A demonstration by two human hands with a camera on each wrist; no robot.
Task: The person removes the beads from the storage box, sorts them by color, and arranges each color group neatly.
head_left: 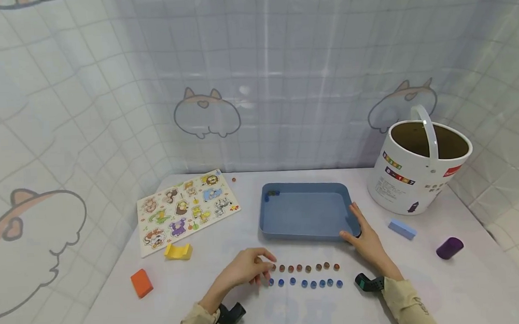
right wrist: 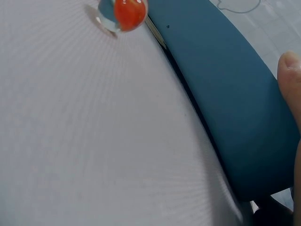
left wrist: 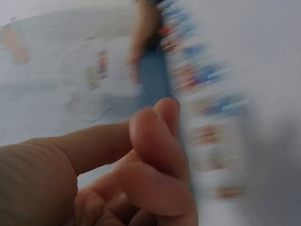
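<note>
My left hand [head_left: 248, 266] is at the left end of two rows of small glass marbles, its fingertips beside the end reddish marble [head_left: 273, 267]. In the left wrist view, thumb and fingers bend close together; whether they pinch a marble is hidden. The reddish-brown row [head_left: 308, 268] lies behind the blue row [head_left: 313, 285]. My right hand [head_left: 367, 239] rests on the front right corner of the blue-grey tray [head_left: 306, 237], thumb and fingers spread. A few blue and greenish marbles [head_left: 271, 194] lie in its back left corner. Beside the tray, the right wrist view shows an orange-centred marble [right wrist: 129, 14].
Animal puzzle board [head_left: 187, 208], yellow block [head_left: 178, 251] and orange block [head_left: 141, 283] lie on the left. To the right are a white bucket [head_left: 391, 180], a light blue block [head_left: 402, 228] and a purple cylinder [head_left: 449, 248]. One stray marble [head_left: 233, 179] sits near the back edge.
</note>
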